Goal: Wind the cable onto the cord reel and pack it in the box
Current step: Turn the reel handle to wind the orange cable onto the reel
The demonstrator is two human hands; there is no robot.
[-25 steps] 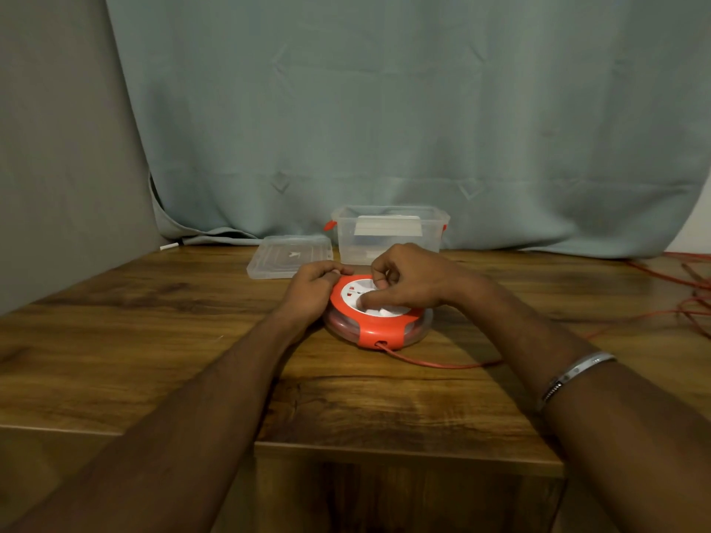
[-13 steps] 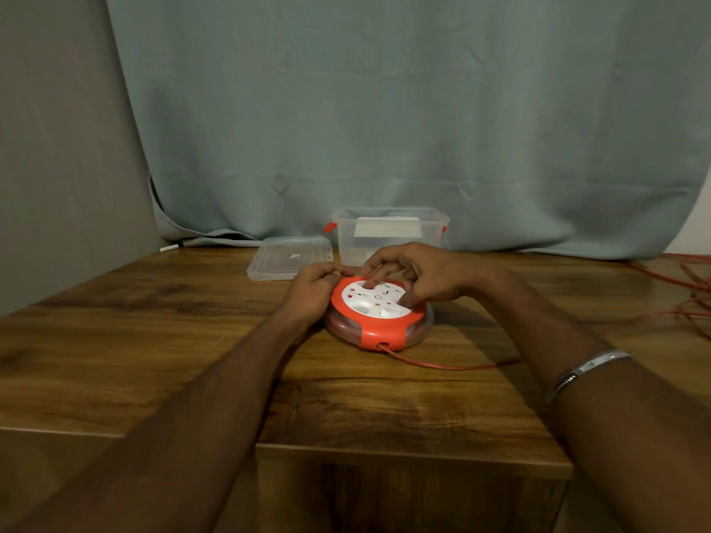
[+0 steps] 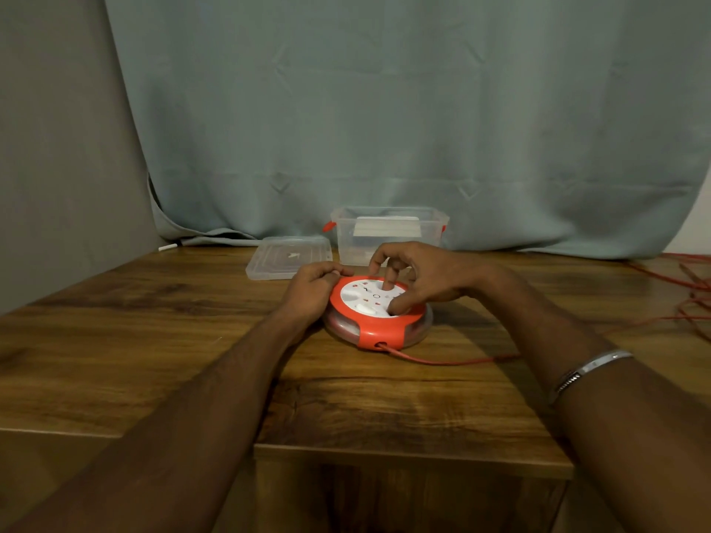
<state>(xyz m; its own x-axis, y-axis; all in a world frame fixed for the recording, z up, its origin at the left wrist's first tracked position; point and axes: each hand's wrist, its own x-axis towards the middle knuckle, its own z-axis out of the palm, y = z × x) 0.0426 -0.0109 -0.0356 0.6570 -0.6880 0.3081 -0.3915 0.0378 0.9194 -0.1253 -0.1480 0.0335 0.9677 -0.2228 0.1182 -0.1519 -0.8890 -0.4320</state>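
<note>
A grey-green curtain (image 3: pixel 384 109) hangs behind a wooden table (image 3: pixel 154 359). At the table's far edge stands a clear box (image 3: pixel 388 234), its lid (image 3: pixel 288 256) lying flat just left of it. Nearer, in the middle, lies the orange and white cord reel (image 3: pixel 379 315). The left hand (image 3: pixel 311 290) curls round the reel's left rim, holding it. The right hand (image 3: pixel 419 277) rests on the white face, bent fingers pressing down. A red cable (image 3: pixel 442 360) runs from the reel's near side to the right.
</note>
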